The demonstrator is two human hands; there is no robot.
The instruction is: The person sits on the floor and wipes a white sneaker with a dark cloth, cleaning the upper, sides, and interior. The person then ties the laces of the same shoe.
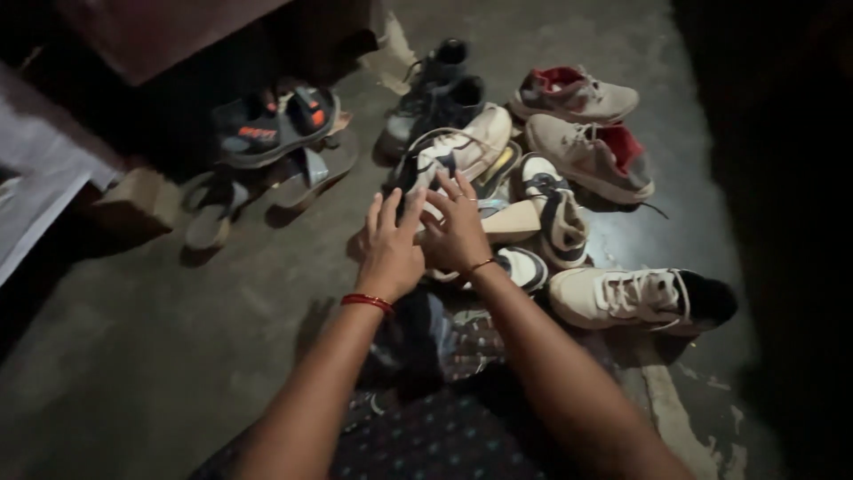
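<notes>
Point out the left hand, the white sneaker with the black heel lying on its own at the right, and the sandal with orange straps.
left hand (388, 252), head view, back of the hand.
white sneaker with black heel (622, 298), head view, laced upper.
sandal with orange straps (267, 133), head view, strap across the middle.

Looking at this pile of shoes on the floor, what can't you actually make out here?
- Head view: what the left hand and right hand press on; the hands cover that part of the shoe pile.
- Head view: whether either hand grips anything; the palms face down.
- Head view: the dark right side of the floor, lost in shadow.
- Head view: the furniture at top left, cut off by the edge.
- Head view: the sandals, dim and blurred.
</notes>
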